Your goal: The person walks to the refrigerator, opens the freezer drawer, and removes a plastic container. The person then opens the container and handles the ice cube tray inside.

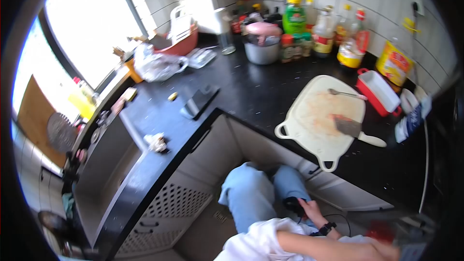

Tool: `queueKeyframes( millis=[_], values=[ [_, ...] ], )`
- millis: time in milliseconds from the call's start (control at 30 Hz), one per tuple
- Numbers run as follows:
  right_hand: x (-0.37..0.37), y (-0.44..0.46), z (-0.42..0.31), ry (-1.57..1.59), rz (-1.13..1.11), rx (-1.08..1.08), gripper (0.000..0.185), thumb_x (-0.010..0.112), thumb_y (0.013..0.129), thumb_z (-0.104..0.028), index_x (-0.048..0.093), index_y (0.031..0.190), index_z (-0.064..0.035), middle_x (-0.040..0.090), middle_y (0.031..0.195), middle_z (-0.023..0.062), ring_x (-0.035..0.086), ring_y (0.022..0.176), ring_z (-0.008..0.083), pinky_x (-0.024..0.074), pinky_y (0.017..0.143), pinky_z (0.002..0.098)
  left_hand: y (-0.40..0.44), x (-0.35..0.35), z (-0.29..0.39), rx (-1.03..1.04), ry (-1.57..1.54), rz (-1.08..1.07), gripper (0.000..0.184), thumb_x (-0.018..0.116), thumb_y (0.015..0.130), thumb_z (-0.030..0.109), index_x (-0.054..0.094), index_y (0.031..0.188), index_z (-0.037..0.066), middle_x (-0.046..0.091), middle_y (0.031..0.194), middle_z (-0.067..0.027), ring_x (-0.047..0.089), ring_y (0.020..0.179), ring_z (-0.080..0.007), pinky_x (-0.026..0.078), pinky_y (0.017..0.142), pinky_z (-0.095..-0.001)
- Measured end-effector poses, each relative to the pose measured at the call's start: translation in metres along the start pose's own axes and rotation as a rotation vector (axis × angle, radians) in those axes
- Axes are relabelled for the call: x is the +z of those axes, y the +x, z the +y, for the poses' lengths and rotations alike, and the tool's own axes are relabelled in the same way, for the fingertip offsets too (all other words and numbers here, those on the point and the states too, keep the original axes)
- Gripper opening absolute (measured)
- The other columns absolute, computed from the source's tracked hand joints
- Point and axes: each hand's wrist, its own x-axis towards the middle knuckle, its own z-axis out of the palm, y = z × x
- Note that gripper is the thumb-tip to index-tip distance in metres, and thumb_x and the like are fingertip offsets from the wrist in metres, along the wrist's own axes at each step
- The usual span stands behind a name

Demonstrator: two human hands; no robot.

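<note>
My right hand, with a dark watch at its wrist, is closed around a small rounded black object in front of my knee. A thin black cable loops beside that wrist. My left forearm crosses in front of me to the lower right. There my left hand is smeared by motion, and its fingers cannot be made out. Near it are a blurred red thing and a pale bluish thing, both too smeared to name.
On the black counter, a cream cutting board carries a cleaver and a spoon. Beside it stand a red baking dish, a pot and several bottles. A sink is at left, cabinets below.
</note>
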Motion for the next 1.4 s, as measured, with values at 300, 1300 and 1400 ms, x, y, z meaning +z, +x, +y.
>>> queueKeyframes(
  millis=[300,1300,1400],
  values=[
    [-0.011,-0.011,-0.008,0.77,-0.346,0.008,0.035,0.042,0.097,-0.043,0.057,0.103,-0.0117,0.06,0.083,-0.0016,0.057,0.069,0.0082,0.0485,0.057,0.0246,-0.151,-0.086,-0.019,-1.188,1.318,0.512,0.018,0.051,0.084,0.013,0.066,0.088,0.003,0.066,0.075,-0.0151,0.064,0.07,-0.0315,0.051,0.064,-0.0384],
    [-0.017,-0.095,-0.007,0.404,-0.166,-0.369,0.042,0.068,0.082,-0.045,0.059,0.069,-0.0067,0.056,0.06,-0.0013,0.055,0.053,0.0083,0.0429,0.05,0.023,-0.241,-0.146,-0.164,-0.515,0.591,1.414,0.092,0.082,0.07,0.027,0.024,0.135,0.001,0.039,0.122,-0.0173,0.048,0.104,-0.024,0.048,0.085,-0.0347],
    [-0.026,-0.104,-0.005,0.362,-0.222,-0.47,0.039,0.066,0.085,-0.04,0.059,0.068,-0.0063,0.056,0.06,-0.0014,0.055,0.054,0.0075,0.043,0.052,0.0237,-0.263,-0.167,-0.193,-0.449,0.822,1.145,0.082,0.078,0.076,0.028,0.026,0.133,0.001,0.04,0.123,-0.0183,0.048,0.107,-0.0241,0.043,0.092,-0.0362]
  ],
)
